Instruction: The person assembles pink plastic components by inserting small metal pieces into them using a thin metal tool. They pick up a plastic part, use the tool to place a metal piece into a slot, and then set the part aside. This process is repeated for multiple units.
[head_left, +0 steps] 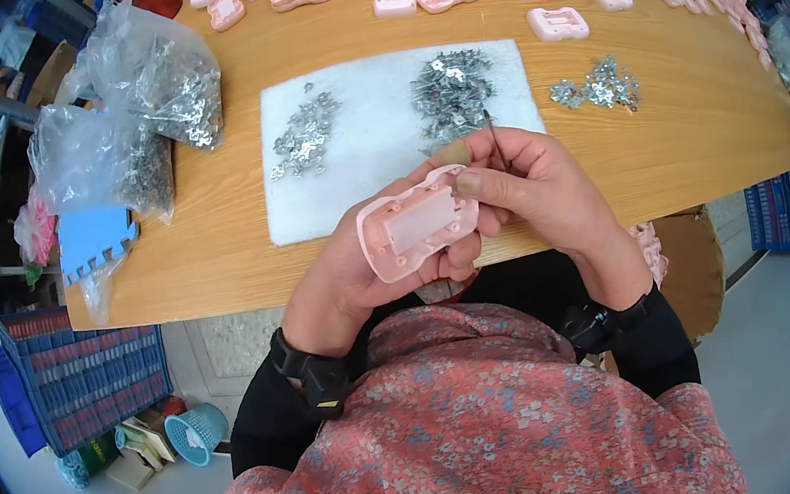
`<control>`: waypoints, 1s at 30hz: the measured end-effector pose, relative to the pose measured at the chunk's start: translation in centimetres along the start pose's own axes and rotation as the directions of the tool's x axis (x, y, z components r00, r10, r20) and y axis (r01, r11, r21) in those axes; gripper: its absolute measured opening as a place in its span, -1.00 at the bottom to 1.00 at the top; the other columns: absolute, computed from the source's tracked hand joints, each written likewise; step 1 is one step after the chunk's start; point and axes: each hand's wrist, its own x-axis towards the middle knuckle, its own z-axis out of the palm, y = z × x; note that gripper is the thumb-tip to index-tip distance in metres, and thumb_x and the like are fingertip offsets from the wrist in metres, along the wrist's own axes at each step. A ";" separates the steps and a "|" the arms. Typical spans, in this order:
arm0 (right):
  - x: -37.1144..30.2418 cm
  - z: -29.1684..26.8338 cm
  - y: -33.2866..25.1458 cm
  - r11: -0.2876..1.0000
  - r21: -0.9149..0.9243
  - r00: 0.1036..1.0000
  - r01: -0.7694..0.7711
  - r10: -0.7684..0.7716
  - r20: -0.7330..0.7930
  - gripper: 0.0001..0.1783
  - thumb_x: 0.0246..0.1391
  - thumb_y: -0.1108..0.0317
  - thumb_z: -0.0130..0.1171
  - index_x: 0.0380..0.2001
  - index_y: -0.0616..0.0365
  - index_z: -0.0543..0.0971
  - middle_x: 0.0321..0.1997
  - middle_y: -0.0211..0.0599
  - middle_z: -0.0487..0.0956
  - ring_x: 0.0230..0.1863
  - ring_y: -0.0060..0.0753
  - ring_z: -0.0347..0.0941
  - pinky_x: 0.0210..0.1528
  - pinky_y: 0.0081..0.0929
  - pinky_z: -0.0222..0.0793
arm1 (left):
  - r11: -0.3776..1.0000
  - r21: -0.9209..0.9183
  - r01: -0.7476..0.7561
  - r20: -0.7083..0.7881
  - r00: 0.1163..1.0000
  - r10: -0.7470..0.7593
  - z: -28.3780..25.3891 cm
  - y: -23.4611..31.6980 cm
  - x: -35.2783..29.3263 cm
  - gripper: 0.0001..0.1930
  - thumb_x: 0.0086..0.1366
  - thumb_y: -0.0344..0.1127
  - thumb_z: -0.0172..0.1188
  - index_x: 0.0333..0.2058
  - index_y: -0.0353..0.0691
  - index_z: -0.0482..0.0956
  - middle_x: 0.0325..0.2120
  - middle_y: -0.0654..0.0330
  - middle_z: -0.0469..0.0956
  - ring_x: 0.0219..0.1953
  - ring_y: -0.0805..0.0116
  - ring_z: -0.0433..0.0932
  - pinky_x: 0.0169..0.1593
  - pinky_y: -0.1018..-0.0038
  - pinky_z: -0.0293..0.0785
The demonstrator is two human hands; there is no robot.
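My left hand (342, 265) is closed around a pale pink plastic shell (422, 221), its hollow inner side facing up, with a raised rectangle and small posts. My right hand (547, 180) has its thumb at the shell's right end; a thin dark tool (496, 142) sticks up between its fingers, its exact kind unclear. Beyond the hands lies a white foam pad (369, 99). On it are a loose heap of small silver metal pieces (307, 136) at left and a denser, darker heap of metal pieces (452, 92) at right.
More flat metal pieces (606, 84) lie right of the pad. Many pink shells (556, 24) cover the table's far side. Clear bags of metal parts (175, 81) and a blue foam tile (96, 238) sit at left. Blue crates (84, 372) and a basket (197, 433) stand below.
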 end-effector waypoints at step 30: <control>-1.0 -13.1 0.6 0.377 -0.920 0.748 -0.108 -0.578 -0.325 -0.80 0.06 0.44 0.29 -0.24 0.26 0.57 -0.42 -0.25 0.54 -0.43 -0.43 0.46 -0.34 -0.46 0.39 | 0.746 0.659 -0.091 -0.106 0.971 0.213 4.3 1.3 1.6 -0.75 0.14 -0.54 0.06 -0.17 -0.32 0.41 -0.25 -0.06 0.64 -0.13 0.16 0.65 -0.03 0.32 0.57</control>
